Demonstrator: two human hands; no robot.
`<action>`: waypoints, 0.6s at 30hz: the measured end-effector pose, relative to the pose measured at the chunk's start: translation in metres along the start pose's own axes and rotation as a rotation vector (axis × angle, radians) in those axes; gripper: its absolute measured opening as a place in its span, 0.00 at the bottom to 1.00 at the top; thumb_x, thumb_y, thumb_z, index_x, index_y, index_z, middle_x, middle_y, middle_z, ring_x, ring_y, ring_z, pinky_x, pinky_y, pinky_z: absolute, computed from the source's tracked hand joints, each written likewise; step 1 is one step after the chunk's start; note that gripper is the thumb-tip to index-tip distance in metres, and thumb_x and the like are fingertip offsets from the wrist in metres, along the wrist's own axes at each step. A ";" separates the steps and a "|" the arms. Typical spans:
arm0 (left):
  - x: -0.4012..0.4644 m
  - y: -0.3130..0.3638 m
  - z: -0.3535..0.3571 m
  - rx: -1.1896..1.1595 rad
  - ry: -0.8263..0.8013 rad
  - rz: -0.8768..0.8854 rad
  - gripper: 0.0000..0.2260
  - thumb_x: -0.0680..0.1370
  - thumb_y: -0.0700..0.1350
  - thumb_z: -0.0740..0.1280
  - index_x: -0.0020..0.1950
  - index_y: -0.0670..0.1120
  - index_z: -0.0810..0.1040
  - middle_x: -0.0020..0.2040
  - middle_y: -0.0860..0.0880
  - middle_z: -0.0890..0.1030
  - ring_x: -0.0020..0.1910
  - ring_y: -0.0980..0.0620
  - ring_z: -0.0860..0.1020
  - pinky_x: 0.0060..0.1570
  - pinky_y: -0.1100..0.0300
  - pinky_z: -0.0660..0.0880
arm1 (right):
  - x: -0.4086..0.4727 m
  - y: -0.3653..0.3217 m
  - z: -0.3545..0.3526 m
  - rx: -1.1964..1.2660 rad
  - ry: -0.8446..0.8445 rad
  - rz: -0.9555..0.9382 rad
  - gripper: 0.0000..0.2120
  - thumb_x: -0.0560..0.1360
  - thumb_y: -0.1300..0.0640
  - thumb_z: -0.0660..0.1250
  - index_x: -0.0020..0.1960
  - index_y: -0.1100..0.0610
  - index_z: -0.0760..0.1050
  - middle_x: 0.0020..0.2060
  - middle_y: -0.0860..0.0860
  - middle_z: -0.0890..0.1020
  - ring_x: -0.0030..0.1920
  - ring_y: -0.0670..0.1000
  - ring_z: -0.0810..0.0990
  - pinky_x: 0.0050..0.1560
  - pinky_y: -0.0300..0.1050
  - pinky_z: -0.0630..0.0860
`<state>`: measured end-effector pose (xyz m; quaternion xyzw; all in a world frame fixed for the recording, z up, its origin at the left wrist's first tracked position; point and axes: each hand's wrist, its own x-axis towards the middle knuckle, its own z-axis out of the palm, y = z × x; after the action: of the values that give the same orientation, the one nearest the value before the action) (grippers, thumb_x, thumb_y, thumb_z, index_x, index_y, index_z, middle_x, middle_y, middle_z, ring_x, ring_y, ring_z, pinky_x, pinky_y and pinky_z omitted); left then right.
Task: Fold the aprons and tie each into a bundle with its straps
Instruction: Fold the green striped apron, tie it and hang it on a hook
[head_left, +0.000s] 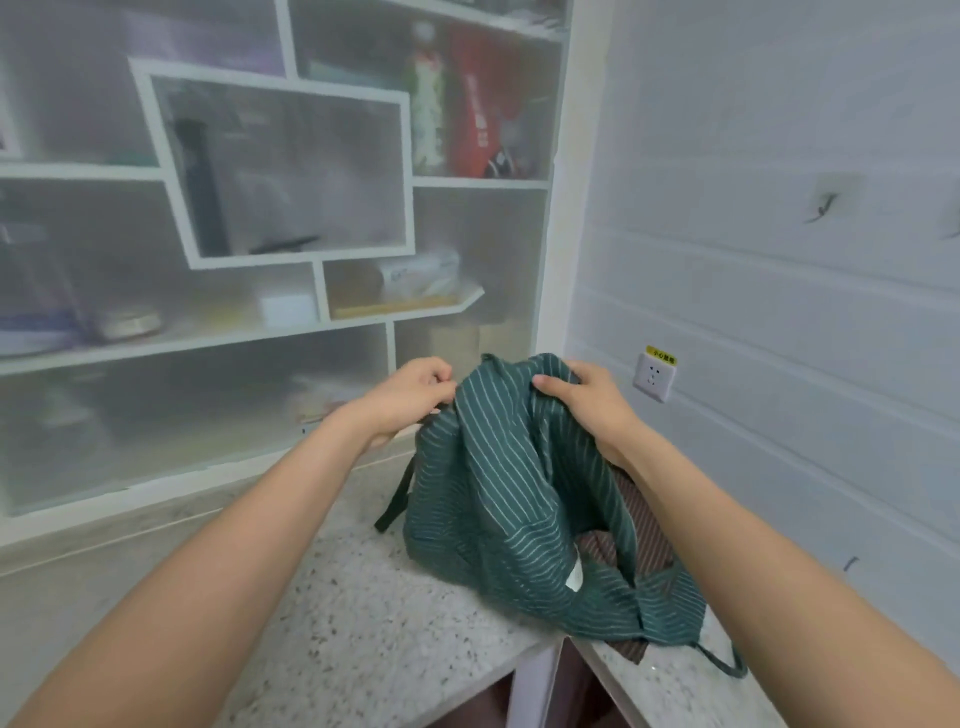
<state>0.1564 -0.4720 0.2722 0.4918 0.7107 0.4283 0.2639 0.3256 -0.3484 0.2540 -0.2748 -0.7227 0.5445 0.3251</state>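
Speckled counter (363, 613) below both hands, shelf wall behind. Left hand (410, 395) and right hand (587, 400) are each pinching the green apron (498, 499) top edge, lifting it between them, probably to shake it flat for folding. Brown apron (644, 525) is lying under the right wrist.

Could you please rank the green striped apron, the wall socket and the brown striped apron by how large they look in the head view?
1. green striped apron
2. brown striped apron, mostly hidden, so unsure
3. wall socket

Green apron (498, 499) with thin white stripes; brown striped apron (647, 525) at 4 o'clock beneath. Speckled grey-white countertop (363, 623). White socket (653, 378) at 2 o'clock, yellow label (661, 355).
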 end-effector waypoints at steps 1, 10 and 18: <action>-0.002 -0.001 -0.004 -0.049 0.014 0.005 0.11 0.78 0.34 0.58 0.38 0.45 0.64 0.35 0.49 0.68 0.34 0.53 0.67 0.38 0.63 0.68 | -0.002 -0.006 0.007 -0.026 -0.006 -0.020 0.05 0.77 0.61 0.65 0.46 0.58 0.80 0.40 0.52 0.84 0.39 0.49 0.83 0.44 0.42 0.80; -0.016 0.002 -0.037 -0.049 0.070 0.117 0.08 0.78 0.46 0.65 0.49 0.42 0.80 0.43 0.48 0.82 0.43 0.53 0.79 0.44 0.62 0.73 | 0.002 -0.037 0.045 -0.257 -0.012 -0.092 0.10 0.72 0.54 0.72 0.48 0.59 0.77 0.44 0.54 0.83 0.40 0.49 0.82 0.43 0.42 0.79; -0.006 -0.020 -0.080 -0.107 0.418 0.114 0.07 0.79 0.43 0.63 0.52 0.44 0.80 0.50 0.46 0.81 0.53 0.44 0.78 0.60 0.48 0.73 | 0.011 -0.038 0.045 -0.712 -0.255 0.139 0.17 0.69 0.55 0.74 0.51 0.66 0.78 0.45 0.58 0.82 0.45 0.56 0.81 0.51 0.48 0.78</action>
<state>0.0855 -0.5085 0.2938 0.4169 0.6971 0.5725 0.1118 0.2825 -0.3770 0.2838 -0.3488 -0.8809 0.3099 0.0790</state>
